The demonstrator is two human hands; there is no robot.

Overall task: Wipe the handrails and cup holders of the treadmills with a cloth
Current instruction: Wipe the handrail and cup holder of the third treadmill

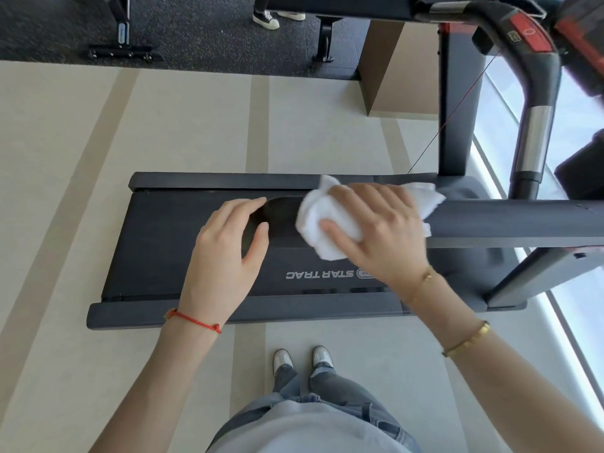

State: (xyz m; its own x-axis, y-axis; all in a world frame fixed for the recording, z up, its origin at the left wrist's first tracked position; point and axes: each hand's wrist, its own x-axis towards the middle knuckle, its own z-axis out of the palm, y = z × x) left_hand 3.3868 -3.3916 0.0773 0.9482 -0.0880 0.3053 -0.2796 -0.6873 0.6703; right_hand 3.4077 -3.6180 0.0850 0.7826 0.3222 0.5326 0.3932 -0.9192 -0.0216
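Note:
A dark grey handrail [510, 223] of the treadmill runs from the right edge to the middle of the view. Its rounded end [277, 217] lies between my hands. My right hand [376, 230] grips a white cloth [323, 230] wrapped over the rail close to that end. My left hand [228, 246] curls its fingers and thumb round the rail's tip. The far handrail [536, 125], black with a chrome section, curves down at the upper right beside the console's red button [529, 35].
Below the rail lies the treadmill's black belt deck [183, 253] on pale striped floor. My feet [302, 359] stand just in front of it. A window strip [568, 308] runs along the right. Another person's shoes [266, 18] and machine bases [121, 50] stand on dark flooring at the top.

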